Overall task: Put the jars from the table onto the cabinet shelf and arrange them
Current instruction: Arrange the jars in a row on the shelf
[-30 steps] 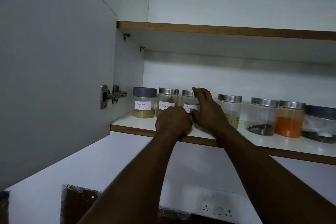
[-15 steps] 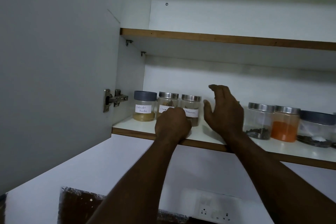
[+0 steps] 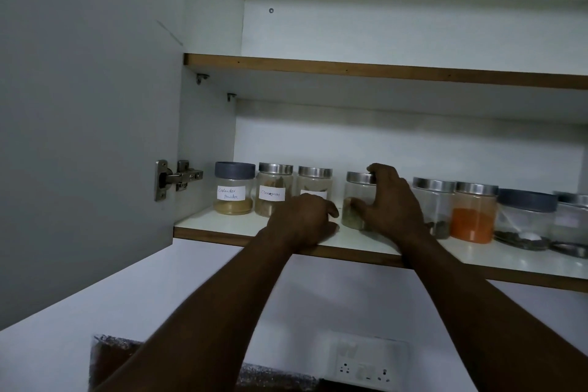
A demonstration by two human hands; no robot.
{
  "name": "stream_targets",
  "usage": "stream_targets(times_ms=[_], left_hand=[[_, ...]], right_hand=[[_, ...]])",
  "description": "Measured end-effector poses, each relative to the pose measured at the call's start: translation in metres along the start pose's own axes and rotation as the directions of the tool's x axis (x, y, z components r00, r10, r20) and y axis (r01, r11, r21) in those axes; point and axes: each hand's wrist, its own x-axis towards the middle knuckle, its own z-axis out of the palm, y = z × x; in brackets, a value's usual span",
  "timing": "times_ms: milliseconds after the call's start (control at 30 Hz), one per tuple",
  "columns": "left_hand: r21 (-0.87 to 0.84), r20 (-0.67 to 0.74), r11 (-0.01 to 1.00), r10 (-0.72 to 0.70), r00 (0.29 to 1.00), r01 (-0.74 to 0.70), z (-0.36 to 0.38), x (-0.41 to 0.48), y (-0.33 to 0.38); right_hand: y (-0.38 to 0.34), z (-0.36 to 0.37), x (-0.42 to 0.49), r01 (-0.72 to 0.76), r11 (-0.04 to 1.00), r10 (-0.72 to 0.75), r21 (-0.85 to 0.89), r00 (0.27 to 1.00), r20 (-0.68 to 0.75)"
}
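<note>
Your left hand (image 3: 305, 219) rests on the front edge of the lower shelf (image 3: 219, 226), its grip curled together in a loose fist with nothing showing in it. Just beside it, your right hand (image 3: 393, 204) has its grip clamped on a steel-lidded jar (image 3: 354, 197), fingers over the lid and thumb low on the glass. This jar stands on the shelf and holds pale greenish grains.

To its left, across a gap, stand three jars:
- a third jar (image 3: 315, 180), its label half covered by your left knuckles
- a cinnamon jar (image 3: 274, 189) with brown pieces
- a grey-lidded coriander powder jar (image 3: 234, 188), tan inside

To the right stand four more:
- a jar of dark bits (image 3: 436, 200), partly behind your wrist
- an orange powder jar (image 3: 474, 216)
- a grey-lidded jar (image 3: 525, 216), contents unclear
- a last jar (image 3: 572, 216), cut off by the frame

The cabinet door (image 3: 79, 137) hangs open on the left. The upper shelf (image 3: 350, 68) leaves room above the lids.
</note>
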Motion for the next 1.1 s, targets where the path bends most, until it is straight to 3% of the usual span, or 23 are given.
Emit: stream_targets(times_ms=[100, 300, 433, 567, 767, 1000, 1100], left_hand=[[-0.028, -0.042, 1.0, 0.009, 0.999, -0.01, 0.01, 0.005, 0.017], [-0.049, -0.046, 0.992, -0.122, 0.992, 0.119, 0.024, 0.018, 0.031], [-0.046, -0.014, 0.989, -0.14, 0.99, 0.14, 0.025, 0.02, 0.028], [-0.054, 0.009, 0.991, -0.124, 0.992, 0.124, 0.027, 0.021, 0.025], [-0.067, -0.015, 0.993, -0.101, 0.995, 0.1, 0.029, 0.018, 0.022], [-0.054, -0.042, 0.992, -0.112, 0.993, 0.11, 0.028, 0.017, 0.022], [-0.075, -0.063, 0.992, -0.107, 0.992, 0.103, 0.029, 0.017, 0.021]], right_hand=[[-0.001, -0.002, 0.0, -0.009, 1.0, 0.01, 0.002, 0.998, -0.063], [0.01, -0.002, 0.001, -0.135, 0.89, 0.119, 0.436, 0.991, 0.064], [0.009, -0.002, 0.002, -0.033, 0.956, 0.04, 0.29, 0.999, -0.017], [0.006, 0.0, 0.004, -0.021, 0.993, 0.03, 0.115, 0.997, -0.075], [0.014, 0.002, 0.004, -0.094, 0.92, 0.07, 0.381, 0.995, 0.075], [0.005, 0.002, 0.016, -0.018, 0.998, 0.019, 0.06, 1.0, -0.012], [0.0, 0.013, 0.02, -0.031, 0.995, 0.03, 0.091, 0.999, 0.018]])
